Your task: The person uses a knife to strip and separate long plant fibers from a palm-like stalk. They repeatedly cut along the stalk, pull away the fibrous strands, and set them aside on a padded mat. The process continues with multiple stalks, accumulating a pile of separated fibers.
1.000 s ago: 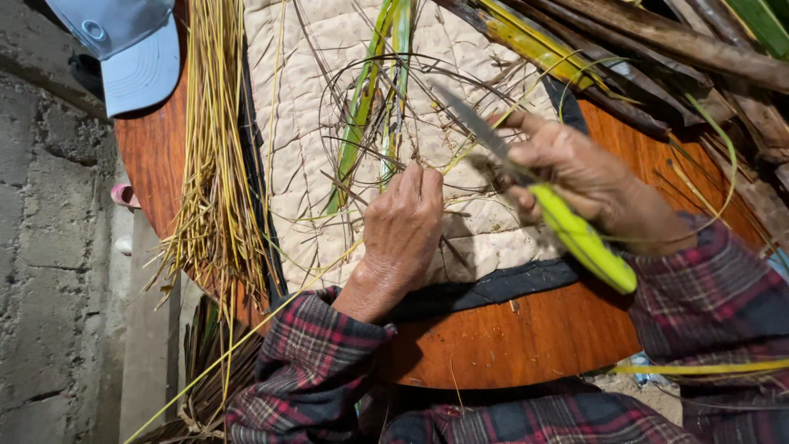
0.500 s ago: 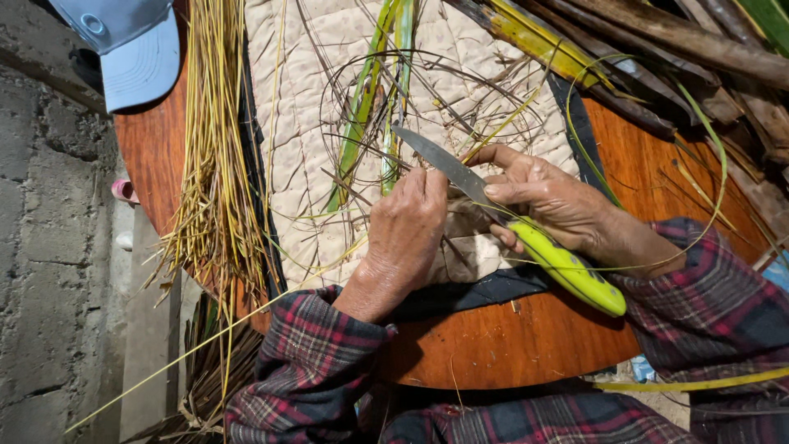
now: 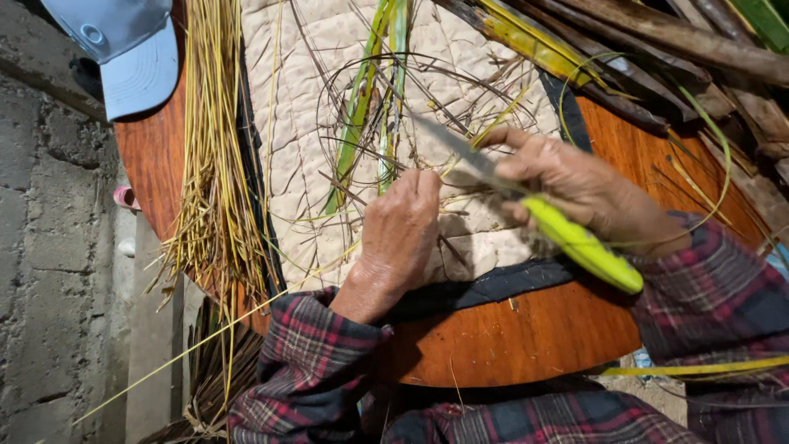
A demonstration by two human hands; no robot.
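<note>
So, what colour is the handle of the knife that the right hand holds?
The knife handle is bright lime green, seen in the head view, gripped by the right hand.

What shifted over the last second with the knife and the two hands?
The right hand, gripping the green-handled knife throughout, swung its blade from pointing away to across toward the left hand. The left hand stayed pressing a thin strip onto the quilted cloth. The straw bundle and cap are unmoved.
</note>
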